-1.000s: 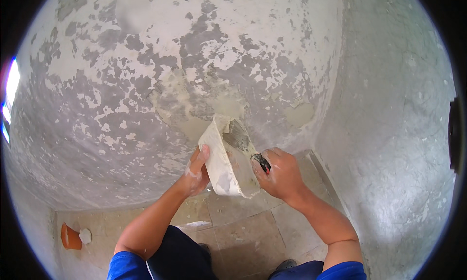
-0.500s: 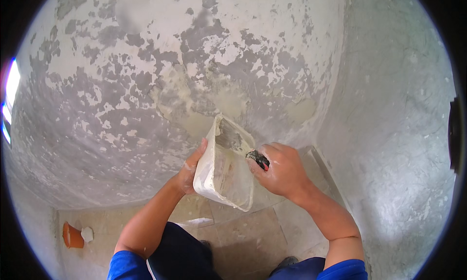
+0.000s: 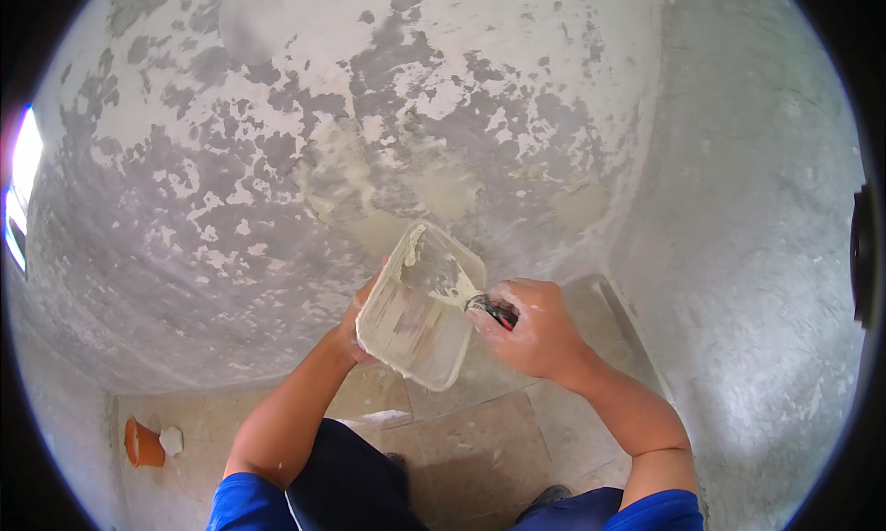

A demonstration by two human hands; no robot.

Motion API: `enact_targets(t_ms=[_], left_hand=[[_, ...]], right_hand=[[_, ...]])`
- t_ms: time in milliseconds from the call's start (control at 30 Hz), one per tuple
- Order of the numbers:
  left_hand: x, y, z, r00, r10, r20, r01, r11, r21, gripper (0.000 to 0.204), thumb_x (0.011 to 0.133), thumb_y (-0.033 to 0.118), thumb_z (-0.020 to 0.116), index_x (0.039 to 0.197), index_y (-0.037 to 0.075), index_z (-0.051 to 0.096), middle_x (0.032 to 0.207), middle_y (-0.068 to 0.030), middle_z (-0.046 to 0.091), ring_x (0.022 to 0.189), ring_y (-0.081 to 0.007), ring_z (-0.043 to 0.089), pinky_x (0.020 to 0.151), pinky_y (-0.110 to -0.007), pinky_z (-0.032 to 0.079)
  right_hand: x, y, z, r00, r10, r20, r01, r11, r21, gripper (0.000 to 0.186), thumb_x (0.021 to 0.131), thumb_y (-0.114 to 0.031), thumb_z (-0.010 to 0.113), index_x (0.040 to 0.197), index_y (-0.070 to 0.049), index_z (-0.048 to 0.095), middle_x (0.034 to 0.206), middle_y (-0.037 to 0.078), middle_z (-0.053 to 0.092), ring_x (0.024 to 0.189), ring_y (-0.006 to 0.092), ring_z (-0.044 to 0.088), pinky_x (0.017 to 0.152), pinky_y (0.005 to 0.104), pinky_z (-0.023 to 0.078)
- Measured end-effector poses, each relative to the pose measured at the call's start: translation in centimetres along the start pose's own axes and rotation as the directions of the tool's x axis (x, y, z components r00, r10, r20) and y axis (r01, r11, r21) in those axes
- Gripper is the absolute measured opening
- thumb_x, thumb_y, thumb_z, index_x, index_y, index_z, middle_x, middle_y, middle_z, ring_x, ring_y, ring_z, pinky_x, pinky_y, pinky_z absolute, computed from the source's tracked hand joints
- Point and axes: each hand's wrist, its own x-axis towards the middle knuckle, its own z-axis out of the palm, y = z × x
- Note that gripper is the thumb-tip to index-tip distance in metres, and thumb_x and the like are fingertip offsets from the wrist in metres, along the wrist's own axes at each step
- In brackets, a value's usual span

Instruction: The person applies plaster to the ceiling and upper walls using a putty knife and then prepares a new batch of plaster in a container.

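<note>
A white plastic tub [image 3: 406, 342], its rim and inner walls smeared with pale filler, is tilted so its inside faces me. My left hand [image 3: 358, 321] grips it by the left side, with most of the fingers hidden behind the wall. My right hand [image 3: 533, 328] is closed round the dark handle of a putty knife [image 3: 489, 307], which has a red spot near its end. The knife's blade reaches into the tub at its right side and carries pale filler. Beyond the tub, damp patches of filler [image 3: 443, 188] cover part of the wall.
The wall ahead [image 3: 249, 171] is patchy grey and white. A smooth grey wall [image 3: 738, 226] meets it at a corner on the right. An orange pot [image 3: 144, 443] lies on the tiled floor [image 3: 480, 443] at the lower left, beside a small white object [image 3: 172, 441].
The tub has turned so that more of its inside shows, and its lower end has shifted left. The putty knife remains in my right hand, its blade now more visible.
</note>
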Motion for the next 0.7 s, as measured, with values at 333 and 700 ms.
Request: enact_targets(t_ms=[333, 700], left_hand=[[0.2, 0.8, -0.4, 0.947, 0.267, 0.178, -0.192, 0.916, -0.352, 0.051, 0.102, 0.039, 0.055, 0.138, 0.005, 0.062, 0.128, -0.0165, 0.069, 0.113, -0.0337, 0.070, 0.098, -0.052, 0.060], [0.9, 0.7, -1.1, 0.950, 0.285, 0.128, -0.303, 0.940, 0.159, 0.097, 0.099, 0.084, 0.028, 0.156, 0.007, 0.047, 0.138, -0.0128, 0.063, 0.124, -0.0250, 0.062, 0.107, -0.043, 0.052]], right_hand=[[-0.3, 1.0, -2.8, 0.995, 0.101, -0.022, -0.102, 0.992, -0.069, 0.020, 0.091, -0.015, 0.077, 0.096, 0.001, 0.065, 0.083, 0.019, 0.065, 0.072, 0.0400, 0.063, 0.065, 0.0450, 0.049], [-0.2, -2.0, -2.0, 0.939, 0.164, 0.303, -0.107, 0.975, -0.197, 0.013, 0.093, -0.013, 0.067, 0.093, 0.001, 0.065, 0.082, 0.019, 0.067, 0.076, 0.0408, 0.067, 0.067, 0.0513, 0.051]])
